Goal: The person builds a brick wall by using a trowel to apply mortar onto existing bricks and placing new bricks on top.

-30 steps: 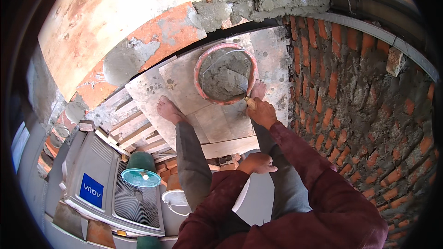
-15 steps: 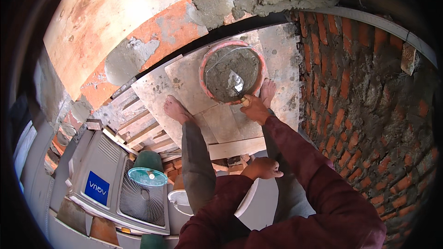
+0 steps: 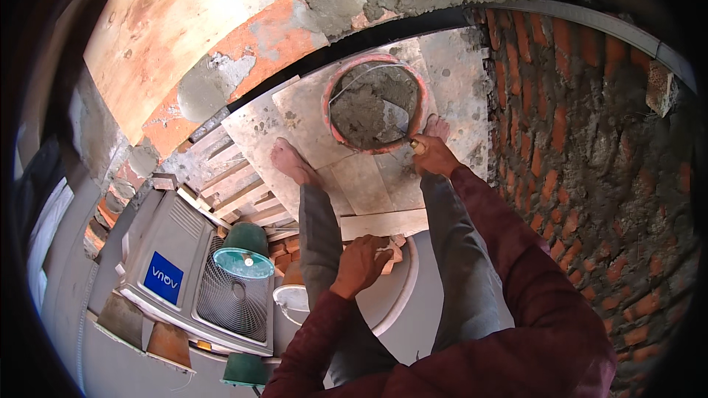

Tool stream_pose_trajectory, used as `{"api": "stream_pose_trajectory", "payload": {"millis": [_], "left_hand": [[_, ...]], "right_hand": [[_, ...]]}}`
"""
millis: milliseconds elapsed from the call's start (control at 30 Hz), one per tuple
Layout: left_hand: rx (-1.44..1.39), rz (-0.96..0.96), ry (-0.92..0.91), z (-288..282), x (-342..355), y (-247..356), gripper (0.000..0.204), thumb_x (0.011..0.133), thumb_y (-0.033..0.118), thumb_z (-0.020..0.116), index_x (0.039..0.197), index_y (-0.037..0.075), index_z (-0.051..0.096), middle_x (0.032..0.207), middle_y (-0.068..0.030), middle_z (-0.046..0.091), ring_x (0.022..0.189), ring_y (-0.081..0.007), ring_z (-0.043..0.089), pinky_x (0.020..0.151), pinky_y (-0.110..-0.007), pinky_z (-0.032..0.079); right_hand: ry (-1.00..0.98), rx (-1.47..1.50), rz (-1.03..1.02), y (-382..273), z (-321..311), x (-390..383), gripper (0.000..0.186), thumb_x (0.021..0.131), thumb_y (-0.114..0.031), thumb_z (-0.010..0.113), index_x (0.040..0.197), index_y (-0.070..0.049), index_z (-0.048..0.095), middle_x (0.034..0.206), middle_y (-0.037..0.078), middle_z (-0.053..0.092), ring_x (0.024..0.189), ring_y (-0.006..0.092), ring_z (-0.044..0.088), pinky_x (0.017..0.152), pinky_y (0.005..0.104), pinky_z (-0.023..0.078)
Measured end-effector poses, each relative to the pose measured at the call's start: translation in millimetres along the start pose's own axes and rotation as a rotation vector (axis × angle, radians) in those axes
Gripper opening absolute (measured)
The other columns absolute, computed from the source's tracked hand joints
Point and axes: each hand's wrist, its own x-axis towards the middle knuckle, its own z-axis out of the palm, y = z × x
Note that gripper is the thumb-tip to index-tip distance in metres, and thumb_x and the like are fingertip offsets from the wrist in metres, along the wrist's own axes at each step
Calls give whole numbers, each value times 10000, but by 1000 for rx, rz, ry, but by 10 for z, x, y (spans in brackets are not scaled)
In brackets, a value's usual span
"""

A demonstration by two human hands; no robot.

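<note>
My right hand [image 3: 434, 155] is closed round the handle of a trowel [image 3: 394, 119]. The trowel's blade rests on wet grey mortar [image 3: 365, 99] inside a round reddish bucket [image 3: 329, 119], against its near right side. The bucket stands on a tiled board between my bare feet [image 3: 292, 160]. My left hand [image 3: 361, 265] hangs in front of my left leg, loosely bent with thumb and fingers apart, and holds nothing I can see.
A brick wall [image 3: 546, 140] smeared with mortar rises on the right. Ahead runs a mortared brick ledge [image 3: 276, 40] beside a plywood sheet [image 3: 169, 29]. At lower left are a fan unit [image 3: 184, 243], a green bucket [image 3: 245, 239] and wooden slats [image 3: 240, 184].
My right hand has moved slightly right and up with the trowel, its blade now turned along the bucket's right side. My left hand has swung left and forward, its fingers loosening.
</note>
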Motion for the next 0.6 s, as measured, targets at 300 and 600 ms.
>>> {"api": "stream_pose_trajectory", "payload": {"millis": [300, 600], "left_hand": [[480, -152, 313, -118, -1116, 243, 485, 766, 424, 724, 1077, 61, 642, 1190, -130, 600, 1132, -326, 526, 988, -501, 340], [280, -267, 298, -315, -935, 340, 377, 784, 344, 711, 993, 35, 660, 1107, -164, 632, 1050, -356, 572, 913, -454, 420]], "right_hand": [[-69, -469, -82, -657, -956, -728, 164, 774, -150, 649, 911, -75, 598, 796, 188, 644, 782, 413, 629, 667, 441, 478], [158, -822, -437, -2362, -1908, -1105, 194, 748, -151, 618, 926, -87, 579, 715, 169, 622, 692, 401, 617, 619, 466, 470]]}}
